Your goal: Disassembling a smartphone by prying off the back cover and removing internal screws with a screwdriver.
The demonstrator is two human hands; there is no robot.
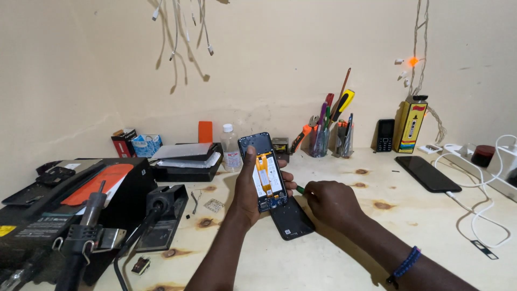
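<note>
The wooden bench (301,264) fills the lower half of the view, pale and marked with dark scorch rings. At its left stands a black box-shaped station (64,210) with an orange sheet on top and a hot-air wand (86,226) parked in a holder at its front. Against the wall behind are a stack of flat black cases (186,161), a clear bottle (231,148), cups of hand tools (328,137), a small keypad phone (385,134) and a yellow tin (410,125). To the right a black phone (428,173) lies face up with a white cable (484,215) plugged in.

The left hand (249,191) holds an opened phone (266,171) upright above the middle of the bench, thumb along one edge and fingers wrapped round the other. Its insides face the camera: orange ribbon strips over a white battery. The right hand (329,202) is closed round a green-handled tool (300,189), whose tip points at the lower edge of the phone; whether it touches cannot be told.

Judging by how things lie, the back cover (291,218) is already off and rests on the bench just below the phone, while the battery and ribbons look still in place, so the inner work seems to be at an early stage.
</note>
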